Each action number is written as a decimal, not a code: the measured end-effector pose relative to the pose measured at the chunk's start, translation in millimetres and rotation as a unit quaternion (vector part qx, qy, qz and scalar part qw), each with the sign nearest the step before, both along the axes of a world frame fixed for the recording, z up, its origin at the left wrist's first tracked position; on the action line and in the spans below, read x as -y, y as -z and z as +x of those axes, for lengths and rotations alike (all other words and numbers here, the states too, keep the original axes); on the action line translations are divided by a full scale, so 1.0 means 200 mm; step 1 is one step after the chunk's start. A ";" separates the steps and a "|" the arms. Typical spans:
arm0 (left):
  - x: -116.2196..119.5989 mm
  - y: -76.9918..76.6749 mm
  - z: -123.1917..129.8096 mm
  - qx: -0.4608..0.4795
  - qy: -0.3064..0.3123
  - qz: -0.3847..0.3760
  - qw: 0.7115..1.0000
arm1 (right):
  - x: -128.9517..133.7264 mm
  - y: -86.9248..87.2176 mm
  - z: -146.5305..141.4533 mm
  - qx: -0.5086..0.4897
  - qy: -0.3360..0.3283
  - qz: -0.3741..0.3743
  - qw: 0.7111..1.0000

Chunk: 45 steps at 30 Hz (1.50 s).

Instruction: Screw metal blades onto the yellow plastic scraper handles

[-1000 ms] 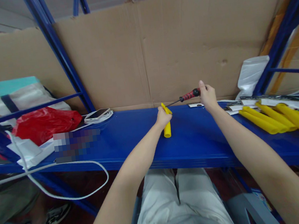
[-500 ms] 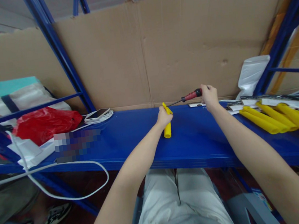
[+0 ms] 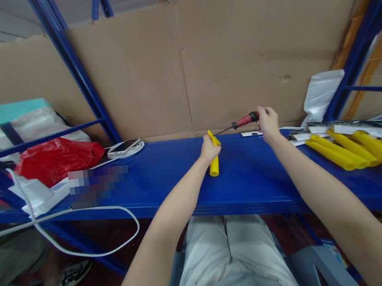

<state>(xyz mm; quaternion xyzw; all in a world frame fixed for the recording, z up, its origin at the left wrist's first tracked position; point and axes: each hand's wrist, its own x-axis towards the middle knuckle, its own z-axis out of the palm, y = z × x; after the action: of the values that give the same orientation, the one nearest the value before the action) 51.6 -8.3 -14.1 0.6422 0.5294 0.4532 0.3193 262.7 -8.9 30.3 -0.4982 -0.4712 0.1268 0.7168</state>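
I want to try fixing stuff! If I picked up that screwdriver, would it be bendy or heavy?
The screwdriver in the right hand would probably feel stiff, since its thin shaft looks straight. It may feel heavier at the handle, which is much thicker than the shaft. Put down, it might roll, as the handle looks rounded.

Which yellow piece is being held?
The yellow piece at centre, in the left hand, screwdriver shaft at its far end; the other yellow pieces lie grouped at the right.
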 end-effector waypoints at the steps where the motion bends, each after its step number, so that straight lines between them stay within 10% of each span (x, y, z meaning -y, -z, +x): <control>1: 0.00 0.00 0.00 0.000 0.001 0.002 1.000 | 0.01 -0.01 -0.01 -0.018 0.002 -0.021 1.000; 25: -0.05 0.03 -0.01 0.008 -0.008 0.009 1.000 | 0.02 0.01 -0.02 0.076 0.068 0.011 0.995; 45: -0.01 0.00 -0.01 -0.009 -0.010 0.012 1.000 | 0.08 -0.03 -0.05 -0.066 -0.051 -0.065 0.994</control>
<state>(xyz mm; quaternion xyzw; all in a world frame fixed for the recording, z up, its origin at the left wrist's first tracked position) 48.9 -6.2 -13.3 0.6446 0.5330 0.4569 0.3026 252.3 -24.7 36.8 -0.5090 -0.4383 0.2266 0.7053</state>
